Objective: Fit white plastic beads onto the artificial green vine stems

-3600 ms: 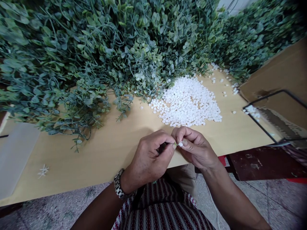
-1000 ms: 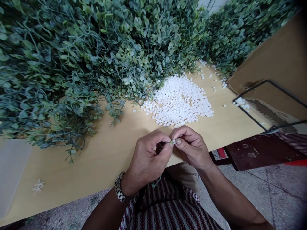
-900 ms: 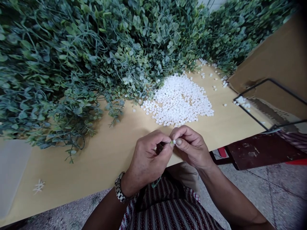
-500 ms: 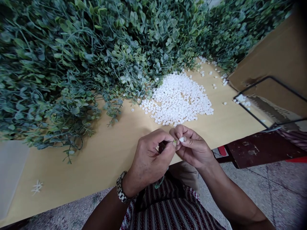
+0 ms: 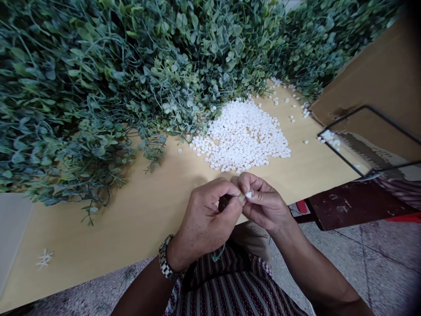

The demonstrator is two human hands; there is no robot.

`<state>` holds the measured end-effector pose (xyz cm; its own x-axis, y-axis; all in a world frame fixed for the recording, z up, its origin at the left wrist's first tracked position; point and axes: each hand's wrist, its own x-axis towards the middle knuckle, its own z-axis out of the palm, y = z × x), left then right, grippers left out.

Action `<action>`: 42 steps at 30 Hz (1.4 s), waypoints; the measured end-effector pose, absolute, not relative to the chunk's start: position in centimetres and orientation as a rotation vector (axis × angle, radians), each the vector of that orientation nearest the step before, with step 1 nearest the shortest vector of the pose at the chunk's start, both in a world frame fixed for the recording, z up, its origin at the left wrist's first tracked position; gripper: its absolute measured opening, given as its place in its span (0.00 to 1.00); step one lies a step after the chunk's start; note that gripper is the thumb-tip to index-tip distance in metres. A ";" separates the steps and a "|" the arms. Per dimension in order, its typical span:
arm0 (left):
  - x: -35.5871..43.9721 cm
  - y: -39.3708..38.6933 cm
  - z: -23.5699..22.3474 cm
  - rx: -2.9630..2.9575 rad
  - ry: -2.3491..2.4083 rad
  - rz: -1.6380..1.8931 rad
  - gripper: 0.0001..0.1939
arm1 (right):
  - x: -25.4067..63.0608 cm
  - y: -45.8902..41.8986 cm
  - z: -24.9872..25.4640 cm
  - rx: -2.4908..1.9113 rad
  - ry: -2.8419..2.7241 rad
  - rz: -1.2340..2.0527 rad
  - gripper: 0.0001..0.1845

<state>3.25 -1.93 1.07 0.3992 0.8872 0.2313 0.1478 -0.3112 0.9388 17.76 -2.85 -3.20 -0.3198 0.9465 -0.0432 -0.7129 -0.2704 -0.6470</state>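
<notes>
My left hand (image 5: 212, 215), with a watch (image 5: 166, 258) on its wrist, pinches a thin green plastic stem; a leafy green end (image 5: 218, 253) hangs below that hand. Against its fingertips, my right hand (image 5: 265, 202) holds a small white bead-like piece (image 5: 248, 194) between thumb and finger. The stem's tip and the white piece meet or nearly meet; fingers hide whether they are joined. Just beyond both hands lies a pile of small white pieces (image 5: 245, 136) on the tan tabletop (image 5: 144, 219).
Artificial green foliage (image 5: 131, 66) is heaped along the back and left. At right stand a cardboard box (image 5: 378, 83) and a black wire frame (image 5: 345, 157), with loose white pieces beside them. A small white spiky piece (image 5: 44, 259) lies at the front left. A dark red stool (image 5: 348, 204) is below the table.
The hands stay together, with the green tip and white piece slightly closer. The view has shifted a little, moving the tabletop things slightly left.
</notes>
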 end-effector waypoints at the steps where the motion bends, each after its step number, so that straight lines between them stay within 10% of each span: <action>1: 3.2 -1.9 1.0 1.733 0.907 1.000 0.07 | 17.8 -2.8 -3.2 -0.517 -0.640 1.824 0.04; 42: 4.2 -2.2 1.4 1.732 0.911 1.079 0.08 | 17.8 -3.0 -3.4 -0.509 -0.613 1.734 0.07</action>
<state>4.16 -2.15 1.41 0.3545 0.8909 0.2840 0.1298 -0.3477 0.9286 17.81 -3.05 -3.39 -0.2362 0.9715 -0.0198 -0.7435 -0.1938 -0.6400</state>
